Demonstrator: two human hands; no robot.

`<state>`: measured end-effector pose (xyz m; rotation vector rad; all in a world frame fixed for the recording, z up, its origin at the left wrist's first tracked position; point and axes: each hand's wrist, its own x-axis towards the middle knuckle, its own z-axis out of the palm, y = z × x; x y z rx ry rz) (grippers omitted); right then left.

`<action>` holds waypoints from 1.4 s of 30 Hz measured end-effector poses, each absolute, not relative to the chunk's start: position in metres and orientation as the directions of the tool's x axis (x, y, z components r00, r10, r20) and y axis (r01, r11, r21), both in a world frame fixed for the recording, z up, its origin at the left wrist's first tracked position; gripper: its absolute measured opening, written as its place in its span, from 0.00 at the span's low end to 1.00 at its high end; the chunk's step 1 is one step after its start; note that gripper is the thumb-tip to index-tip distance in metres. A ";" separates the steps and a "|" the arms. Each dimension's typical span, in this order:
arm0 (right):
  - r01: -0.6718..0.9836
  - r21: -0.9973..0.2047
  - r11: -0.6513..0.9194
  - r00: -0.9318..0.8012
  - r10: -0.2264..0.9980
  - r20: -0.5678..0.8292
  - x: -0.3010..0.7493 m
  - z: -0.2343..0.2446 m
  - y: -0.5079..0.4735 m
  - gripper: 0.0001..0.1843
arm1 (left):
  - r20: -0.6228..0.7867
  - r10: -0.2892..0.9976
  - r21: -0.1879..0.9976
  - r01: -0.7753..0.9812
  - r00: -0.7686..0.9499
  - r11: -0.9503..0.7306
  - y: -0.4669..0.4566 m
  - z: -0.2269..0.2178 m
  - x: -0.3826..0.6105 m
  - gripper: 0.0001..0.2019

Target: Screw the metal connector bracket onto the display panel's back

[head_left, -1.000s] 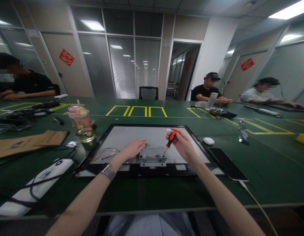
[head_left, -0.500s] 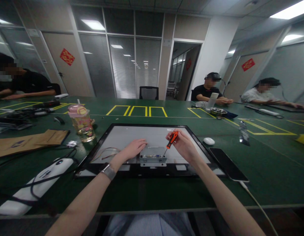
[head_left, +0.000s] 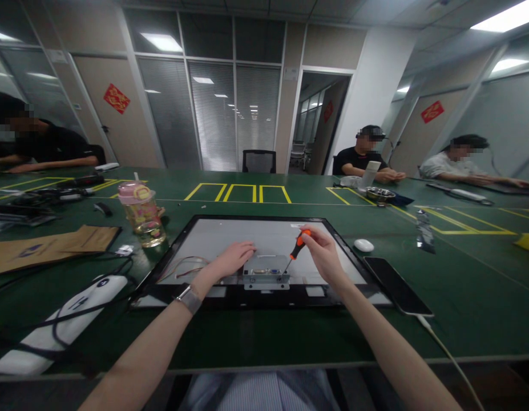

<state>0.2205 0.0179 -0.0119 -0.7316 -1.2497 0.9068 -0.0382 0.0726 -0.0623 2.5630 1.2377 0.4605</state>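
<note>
My right hand (head_left: 323, 254) grips an orange and black screwdriver (head_left: 299, 245) by its handle. The shaft slants down to the left, its tip at the right end of a metal bracket box with connector ports (head_left: 266, 275). At the box's left side lies my left hand (head_left: 236, 257), its fingers stretched out and touching or close to the back left corner. Underneath is a flat display panel (head_left: 204, 234) with a black frame and a pale grey back. Thin wires (head_left: 181, 264) run over the panel to the left of the box, partly behind my left wrist.
Left of the panel are a pink-lidded bottle (head_left: 142, 214), a paper bag (head_left: 54, 248) and a white power strip (head_left: 63, 325) with black cables. To the right are a phone (head_left: 396, 285) on a cable and a white case (head_left: 363, 245). Several people sit around the table.
My right hand has changed its hold on the screwdriver handle, with the fingers shifted slightly right. The screwdriver tip stays at the box's right end. My left hand has not visibly moved.
</note>
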 end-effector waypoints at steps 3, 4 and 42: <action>-0.221 -0.851 0.476 0.045 0.877 0.479 0.219 -0.010 0.016 0.10 | 0.171 0.793 0.369 0.709 0.584 -0.601 0.072 -0.062 -0.038 0.21; -0.257 -0.844 0.471 0.024 0.876 0.481 0.218 -0.008 0.015 0.11 | 0.173 0.794 0.371 0.708 0.584 -0.601 0.072 -0.062 -0.038 0.21; -0.419 -0.841 0.343 -0.106 0.901 0.420 0.217 -0.004 0.012 0.10 | 0.183 0.797 0.366 0.712 0.576 -0.599 0.073 -0.063 -0.037 0.20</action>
